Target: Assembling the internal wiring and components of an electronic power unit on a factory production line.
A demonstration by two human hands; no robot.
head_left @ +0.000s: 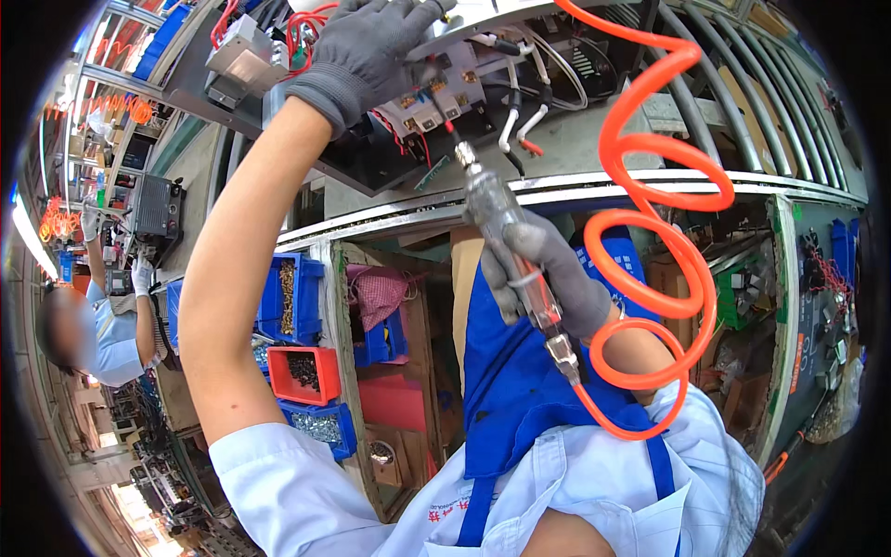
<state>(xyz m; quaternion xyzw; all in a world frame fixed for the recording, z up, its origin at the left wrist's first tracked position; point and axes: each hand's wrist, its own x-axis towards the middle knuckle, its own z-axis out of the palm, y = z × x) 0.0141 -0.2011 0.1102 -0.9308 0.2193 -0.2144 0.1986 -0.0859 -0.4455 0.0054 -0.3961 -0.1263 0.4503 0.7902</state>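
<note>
My right hand (552,265), in a grey glove, is wrapped round a pneumatic screwdriver (506,223) with a translucent dark body. Its bit points up and left at a pale electrical component with brass terminals (432,104) inside a dark metal chassis (357,167). Whether the tip touches a screw I cannot tell. My left hand (362,56), gloved too, lies over the chassis beside the edge of a metal panel (483,17). Its visible fingers stretch toward the upper right, partly cut off by the frame. White and black cables (513,111) stand right of the component.
An orange coiled air hose (650,209) loops from the screwdriver upward. Metal rollers (752,102) lie at the far right. Below the bench edge are blue bins (320,427) and a red bin (304,374) of small hardware. Another person (111,325) works at the left.
</note>
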